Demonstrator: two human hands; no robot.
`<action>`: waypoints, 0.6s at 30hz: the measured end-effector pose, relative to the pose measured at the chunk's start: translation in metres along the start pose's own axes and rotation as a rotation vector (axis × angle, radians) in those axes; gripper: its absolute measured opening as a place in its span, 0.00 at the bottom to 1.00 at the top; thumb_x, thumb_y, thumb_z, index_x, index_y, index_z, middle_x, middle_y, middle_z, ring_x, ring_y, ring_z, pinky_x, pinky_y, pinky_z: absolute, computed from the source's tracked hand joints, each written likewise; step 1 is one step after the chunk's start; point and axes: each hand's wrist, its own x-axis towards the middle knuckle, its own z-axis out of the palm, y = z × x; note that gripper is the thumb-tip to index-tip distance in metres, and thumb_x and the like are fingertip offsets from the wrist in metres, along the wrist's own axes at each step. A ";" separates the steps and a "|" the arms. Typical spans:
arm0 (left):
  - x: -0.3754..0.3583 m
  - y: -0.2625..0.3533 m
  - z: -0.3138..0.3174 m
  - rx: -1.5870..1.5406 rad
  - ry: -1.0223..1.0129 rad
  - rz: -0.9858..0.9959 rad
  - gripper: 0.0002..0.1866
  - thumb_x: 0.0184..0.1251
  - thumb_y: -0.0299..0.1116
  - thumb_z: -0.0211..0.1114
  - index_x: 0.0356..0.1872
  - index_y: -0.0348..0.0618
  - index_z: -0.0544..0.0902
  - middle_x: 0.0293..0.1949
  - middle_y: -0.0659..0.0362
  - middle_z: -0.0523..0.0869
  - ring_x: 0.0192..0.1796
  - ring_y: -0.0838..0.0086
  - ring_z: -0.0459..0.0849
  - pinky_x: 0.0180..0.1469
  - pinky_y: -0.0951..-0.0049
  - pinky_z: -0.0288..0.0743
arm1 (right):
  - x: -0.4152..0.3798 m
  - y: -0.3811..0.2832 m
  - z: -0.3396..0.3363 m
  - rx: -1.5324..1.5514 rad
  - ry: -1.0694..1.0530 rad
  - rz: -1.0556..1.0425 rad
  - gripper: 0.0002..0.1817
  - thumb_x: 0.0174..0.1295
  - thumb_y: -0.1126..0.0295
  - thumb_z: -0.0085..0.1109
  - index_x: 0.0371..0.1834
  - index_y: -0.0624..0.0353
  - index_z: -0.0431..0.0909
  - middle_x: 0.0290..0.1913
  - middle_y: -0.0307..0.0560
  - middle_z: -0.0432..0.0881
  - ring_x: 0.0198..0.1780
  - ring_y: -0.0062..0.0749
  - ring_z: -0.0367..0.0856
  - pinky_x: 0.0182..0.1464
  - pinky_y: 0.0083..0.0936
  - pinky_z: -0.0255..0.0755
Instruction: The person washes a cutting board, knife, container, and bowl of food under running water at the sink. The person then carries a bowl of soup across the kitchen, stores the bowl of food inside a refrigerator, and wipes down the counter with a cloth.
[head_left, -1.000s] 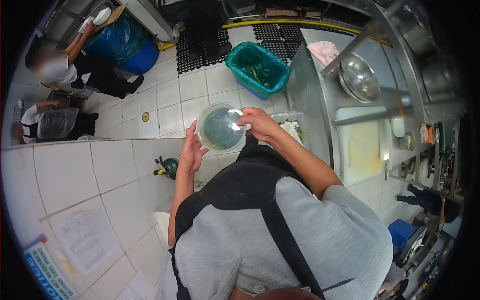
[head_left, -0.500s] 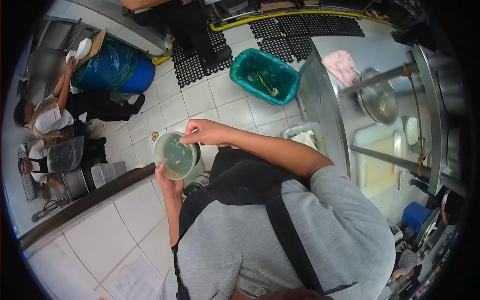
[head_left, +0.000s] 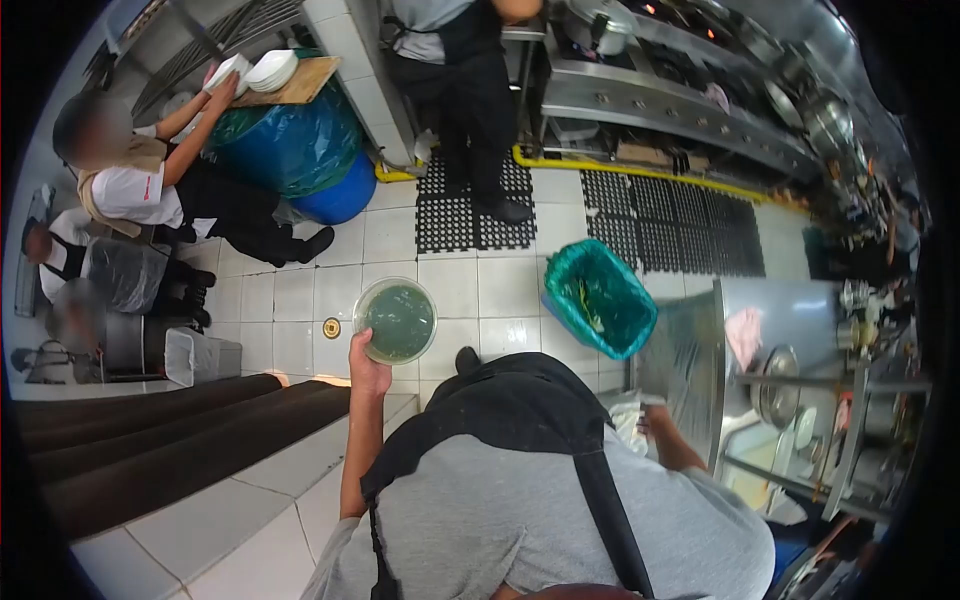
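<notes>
A round clear container (head_left: 397, 318) with greenish contents is held out over the floor at the centre-left. My left hand (head_left: 368, 362) grips its near rim, thumb on the edge. On the right, my right hand (head_left: 655, 422) is down beside my body, next to a clear plastic bag or tub (head_left: 628, 420) near the steel counter. Its fingers are small and partly hidden, so what they hold, if anything, is unclear. A bin lined with a green bag (head_left: 600, 300) stands on the floor between my hands, with plant scraps inside.
A steel counter (head_left: 790, 310) at right bears a pink cloth (head_left: 743, 338) and a metal bowl (head_left: 775, 388). At upper left a person handles white dishes (head_left: 272, 70) over a blue barrel (head_left: 345, 190). Another person stands on black mats (head_left: 445, 220). A stove (head_left: 660, 100) is at the back.
My right hand has left the container and moved right, down beside my body. My left hand still holds the container. The view has shifted, showing more of the stove.
</notes>
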 end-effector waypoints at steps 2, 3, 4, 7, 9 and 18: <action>0.034 0.012 -0.018 -0.006 0.029 -0.041 0.26 0.71 0.42 0.58 0.65 0.38 0.76 0.62 0.53 0.83 0.65 0.62 0.81 0.69 0.58 0.73 | -0.055 -0.014 0.025 -0.048 0.015 0.102 0.23 0.69 0.55 0.59 0.60 0.57 0.74 0.58 0.54 0.75 0.56 0.49 0.77 0.58 0.52 0.73; 0.045 0.019 -0.017 -0.009 0.021 -0.043 0.26 0.71 0.42 0.58 0.65 0.38 0.76 0.62 0.53 0.83 0.65 0.62 0.81 0.69 0.58 0.73 | -0.081 -0.025 0.041 -0.069 -0.009 0.074 0.21 0.70 0.55 0.58 0.59 0.56 0.74 0.52 0.51 0.77 0.51 0.46 0.79 0.57 0.52 0.75; 0.056 0.023 -0.016 -0.011 0.018 -0.031 0.26 0.71 0.42 0.58 0.65 0.38 0.76 0.62 0.53 0.83 0.65 0.62 0.81 0.68 0.58 0.73 | -0.080 -0.030 0.056 -0.085 -0.078 0.060 0.20 0.70 0.55 0.58 0.57 0.56 0.75 0.48 0.49 0.78 0.48 0.45 0.79 0.55 0.51 0.75; 0.085 0.035 -0.011 -0.020 0.010 -0.021 0.25 0.72 0.42 0.58 0.65 0.39 0.77 0.62 0.54 0.84 0.65 0.62 0.81 0.68 0.57 0.74 | -0.059 -0.078 0.124 -0.265 -0.147 0.098 0.15 0.72 0.55 0.57 0.48 0.55 0.79 0.37 0.44 0.79 0.37 0.39 0.81 0.42 0.43 0.80; 0.104 0.044 -0.008 -0.019 0.012 -0.023 0.25 0.72 0.43 0.58 0.65 0.39 0.77 0.62 0.54 0.84 0.65 0.62 0.81 0.68 0.57 0.74 | -0.039 -0.124 0.157 -0.673 -0.295 -0.417 0.16 0.73 0.53 0.57 0.41 0.56 0.80 0.37 0.45 0.79 0.30 0.35 0.81 0.27 0.34 0.76; 0.133 0.086 0.029 -0.035 0.014 0.035 0.30 0.69 0.45 0.58 0.69 0.41 0.73 0.64 0.52 0.81 0.65 0.56 0.81 0.67 0.48 0.77 | -0.054 -0.377 0.266 -0.384 -0.169 -0.406 0.22 0.69 0.50 0.63 0.57 0.52 0.80 0.45 0.43 0.84 0.44 0.35 0.83 0.42 0.38 0.78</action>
